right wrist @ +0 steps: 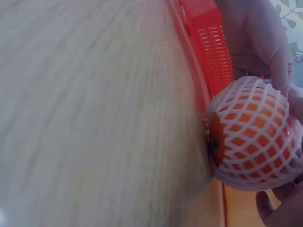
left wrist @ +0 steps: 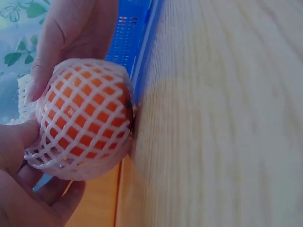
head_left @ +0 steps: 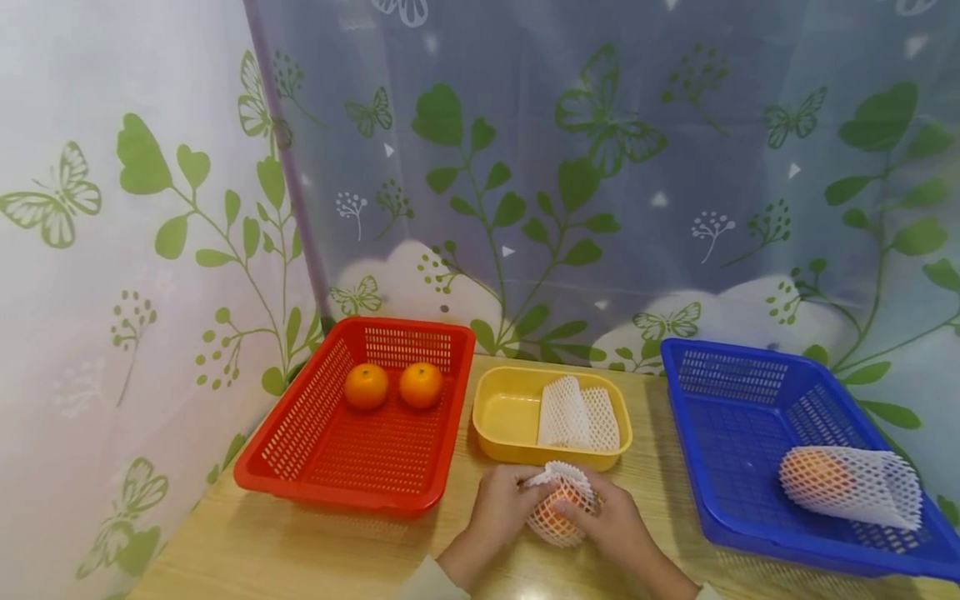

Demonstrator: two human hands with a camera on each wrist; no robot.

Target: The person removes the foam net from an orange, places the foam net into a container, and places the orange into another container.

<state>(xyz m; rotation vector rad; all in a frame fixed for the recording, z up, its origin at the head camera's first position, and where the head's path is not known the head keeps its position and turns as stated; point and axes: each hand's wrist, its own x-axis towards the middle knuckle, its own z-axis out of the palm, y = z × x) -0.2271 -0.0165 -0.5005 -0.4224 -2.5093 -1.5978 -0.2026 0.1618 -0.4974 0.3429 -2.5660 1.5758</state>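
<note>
An orange [left wrist: 87,113] in a white foam fruit net [head_left: 557,537] is held just in front of the yellow tub, low over the table. My left hand [head_left: 501,500] grips the net from the left, fingers curled at its bunched upper edge. From the other side my right hand [head_left: 615,517] holds the net, its thumb lying across the front of the fruit. Bare peel with the small green stem spot [right wrist: 215,144] shows through the net's opening in the right wrist view. Both wrist views show the two hands on opposite sides of the net.
A red basket [head_left: 255,471] at the left holds two bare oranges [head_left: 366,386]. In the yellow tub [head_left: 506,457] lie folded white foam nets [head_left: 566,415]. The blue basket [head_left: 690,450] at the right contains a netted orange [head_left: 817,479]. A printed curtain [head_left: 645,225] hangs behind the wooden table [head_left: 300,550].
</note>
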